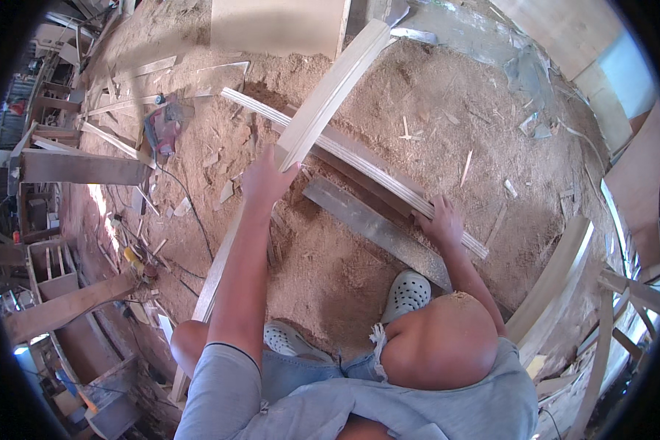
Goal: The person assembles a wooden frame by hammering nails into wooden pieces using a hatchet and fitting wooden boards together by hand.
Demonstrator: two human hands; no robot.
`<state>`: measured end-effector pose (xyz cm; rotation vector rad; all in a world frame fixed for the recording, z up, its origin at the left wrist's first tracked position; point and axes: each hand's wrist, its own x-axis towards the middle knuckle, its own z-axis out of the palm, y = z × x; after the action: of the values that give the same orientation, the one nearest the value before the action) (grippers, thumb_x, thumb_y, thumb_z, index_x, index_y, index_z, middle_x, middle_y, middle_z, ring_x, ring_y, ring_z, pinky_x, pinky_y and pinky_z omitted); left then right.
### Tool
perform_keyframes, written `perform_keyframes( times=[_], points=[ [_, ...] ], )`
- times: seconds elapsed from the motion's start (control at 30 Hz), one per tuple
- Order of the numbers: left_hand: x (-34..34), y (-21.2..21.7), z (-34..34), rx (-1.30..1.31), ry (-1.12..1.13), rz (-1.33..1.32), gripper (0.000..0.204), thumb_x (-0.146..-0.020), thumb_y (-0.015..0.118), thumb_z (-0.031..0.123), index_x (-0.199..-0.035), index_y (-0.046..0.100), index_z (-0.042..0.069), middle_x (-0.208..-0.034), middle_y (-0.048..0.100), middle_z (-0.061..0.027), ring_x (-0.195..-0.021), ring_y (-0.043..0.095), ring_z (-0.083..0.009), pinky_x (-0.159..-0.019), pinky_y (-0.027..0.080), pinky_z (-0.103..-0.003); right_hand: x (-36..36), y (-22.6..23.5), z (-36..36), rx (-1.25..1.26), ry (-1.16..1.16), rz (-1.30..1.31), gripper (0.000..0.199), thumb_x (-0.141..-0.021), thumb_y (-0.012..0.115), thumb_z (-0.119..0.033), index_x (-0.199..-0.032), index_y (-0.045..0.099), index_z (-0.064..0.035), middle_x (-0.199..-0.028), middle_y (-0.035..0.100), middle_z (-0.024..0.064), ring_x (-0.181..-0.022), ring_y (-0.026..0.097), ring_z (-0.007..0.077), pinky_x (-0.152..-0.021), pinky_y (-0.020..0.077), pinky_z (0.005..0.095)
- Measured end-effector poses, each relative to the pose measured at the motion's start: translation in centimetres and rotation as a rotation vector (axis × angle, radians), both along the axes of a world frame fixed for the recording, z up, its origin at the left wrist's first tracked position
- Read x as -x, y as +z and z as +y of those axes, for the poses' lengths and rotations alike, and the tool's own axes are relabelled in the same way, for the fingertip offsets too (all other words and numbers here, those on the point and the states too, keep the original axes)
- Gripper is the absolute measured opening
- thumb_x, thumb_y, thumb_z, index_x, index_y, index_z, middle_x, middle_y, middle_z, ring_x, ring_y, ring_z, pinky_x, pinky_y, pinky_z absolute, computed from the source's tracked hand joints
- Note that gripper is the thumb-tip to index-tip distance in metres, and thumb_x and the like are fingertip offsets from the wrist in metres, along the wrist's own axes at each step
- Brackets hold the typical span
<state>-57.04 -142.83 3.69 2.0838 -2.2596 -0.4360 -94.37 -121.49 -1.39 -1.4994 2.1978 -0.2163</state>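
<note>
My left hand is closed around a long, pale wooden plank with lengthwise grooves, slanting from upper right toward lower left. The plank seems to continue beneath my left forearm. Under its upper part crosses a narrower, ridged wooden strip, running from upper left to lower right. Near that strip's right end, my right hand has its fingers curled over the wood. Behind and below the strip lie darker boards, partly covered. A greyish, dusty board rests between the strip and my right foot.
Sawdust and wood scraps cover the ground. A red-and-dark power tool with a cord lies left, and a yellow one nearer. A plywood sheet lies at the far side. Thick planks lean at right; timber frames crowd the left.
</note>
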Motion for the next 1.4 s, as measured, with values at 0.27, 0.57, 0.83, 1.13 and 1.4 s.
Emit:
perform_keyframes(
  times=[0.27,0.57,0.83,1.13,1.4],
  points=[
    [0.1,1.1,-0.1,-0.049,0.015,0.059,0.068,-0.085,0.082,0.053,-0.129,0.057,0.008,-0.112,0.075,-0.0247,-0.106,0.073,-0.0459,-0.093,0.056,-0.056,-0.5,-0.6,0.1,0.011,0.094,0.081,0.051,-0.098,0.068,-0.052,-0.116,0.063,-0.0046,-0.118,0.07,0.0226,-0.106,0.07,0.044,-0.086,0.0565,0.0546],
    [-0.6,1.4,0.3,-0.157,0.02,0.07,0.084,-0.085,0.081,0.052,-0.146,0.048,0.005,-0.146,0.06,-0.0257,-0.13,0.064,-0.0432,-0.108,0.052,-0.054,-0.3,-1.4,0.3,0.011,0.076,0.135,0.055,-0.098,0.066,-0.057,-0.117,0.061,-0.0055,-0.112,0.072,0.0243,-0.102,0.07,0.0464,-0.091,0.0552,0.0549],
    [-3.6,0.9,6.1,0.317,0.085,-0.057,0.1,-0.082,0.083,0.052,-0.158,0.04,0.004,-0.16,0.046,-0.0229,-0.15,0.042,-0.0412,-0.127,0.029,-0.057,-5.2,1.2,-1.4,0.453,0.195,0.054,0.065,-0.096,0.068,-0.057,-0.134,0.06,-0.0044,-0.135,0.057,0.0192,-0.13,0.052,0.0394,-0.113,0.0366,0.0596],
    [-4.2,-0.3,7.0,0.109,0.139,0.065,0.077,-0.082,0.085,0.043,-0.142,0.055,0.005,-0.135,0.063,-0.0172,-0.125,0.06,-0.0382,-0.113,0.043,-0.052,-19.1,6.5,-22.1,0.598,1.037,-0.162,0.051,-0.094,0.076,-0.042,-0.126,0.063,-0.0055,-0.129,0.061,0.0164,-0.129,0.053,0.0384,-0.111,0.0415,0.0553],
    [-5.7,0.2,8.2,0.098,0.171,0.152,0.09,-0.079,0.085,0.037,-0.151,0.047,-0.001,-0.155,0.049,-0.0219,-0.151,0.04,-0.0395,-0.129,0.027,-0.051,-29.3,6.5,-27.7,0.189,1.126,0.079,0.07,-0.1,0.057,-0.068,-0.091,0.075,-0.0015,-0.084,0.073,0.0258,-0.08,0.071,0.0475,-0.075,0.0533,0.0571]
  ],
)
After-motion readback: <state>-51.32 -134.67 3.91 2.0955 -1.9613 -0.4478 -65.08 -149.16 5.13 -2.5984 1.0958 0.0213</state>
